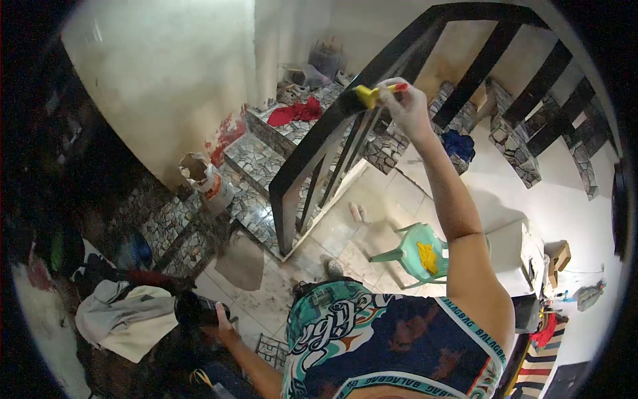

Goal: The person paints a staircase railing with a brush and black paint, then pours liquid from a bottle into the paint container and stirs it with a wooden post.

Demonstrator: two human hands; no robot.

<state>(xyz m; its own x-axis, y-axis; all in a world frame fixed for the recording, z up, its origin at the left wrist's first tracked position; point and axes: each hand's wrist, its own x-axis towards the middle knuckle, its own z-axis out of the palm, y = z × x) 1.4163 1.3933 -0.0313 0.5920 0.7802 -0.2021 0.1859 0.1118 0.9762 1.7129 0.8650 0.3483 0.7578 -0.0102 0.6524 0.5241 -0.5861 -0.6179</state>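
**Brush on the black rail, can held low**

We look down from above on a stair corner. Our right hand [407,106] is raised at arm's length, its fingers closed around the red handle of a yellow-bodied paintbrush [372,94]. The dark bristle end of the brush points left and lies against the top bar of the black metal stair railing [319,143], so the brush sits just left of the hand and touches the rail.

Our left hand [222,320] hangs low, well apart from the right, near the bottom left. It is clamped on a dark round can [199,309], gripping its right side. Just left of the can lies a heap of grey and white cloth [123,319].

Behind the railing climb mosaic stone-patterned steps [256,159]. A red cloth [296,112] lies on an upper step, and a blue cloth [458,145] on a step to the right of the raised arm. A torn white sack [206,181] leans at the foot of the stairs beside the wall. On the pale tiled floor below the arm stands a mint-green plastic chair [415,249] with a yellow rag [427,258] on its seat.
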